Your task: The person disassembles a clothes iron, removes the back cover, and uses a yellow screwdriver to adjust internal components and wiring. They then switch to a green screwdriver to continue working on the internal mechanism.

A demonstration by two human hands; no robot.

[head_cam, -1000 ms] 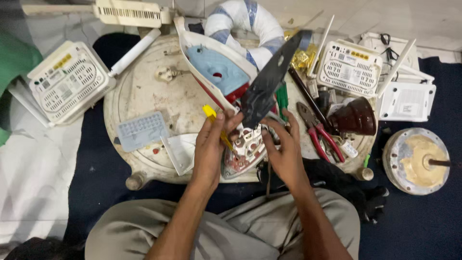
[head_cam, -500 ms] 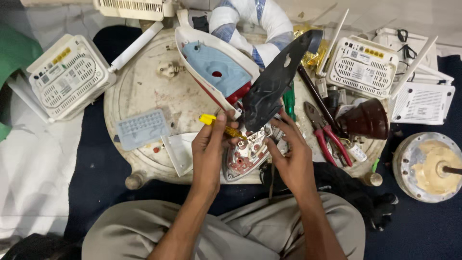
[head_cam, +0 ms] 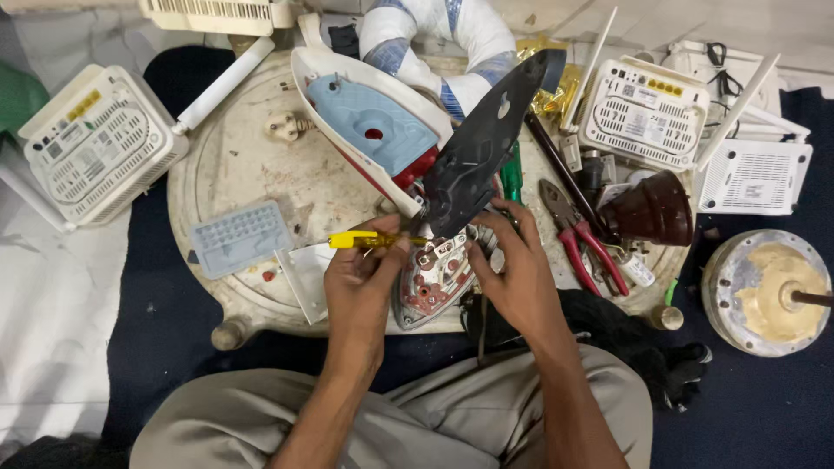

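My left hand grips a yellow-handled screwdriver that lies level, its tip pointing right toward the opened clothes iron. My right hand rests its fingers on the iron's inner base, which shows metal and red parts. The dark soleplate stands tilted up behind both hands. The iron's white and blue upper shell lies to the upper left on the round white work table.
Red-handled pliers, a green screwdriver and a brown dome-shaped part lie at the right. White router boxes sit around the table. A grey perforated plate lies left. A round motor part is far right.
The yellow screwdriver in my left hand has swung from slanting to level, pointing right at the iron. My right hand stays on the iron's base.
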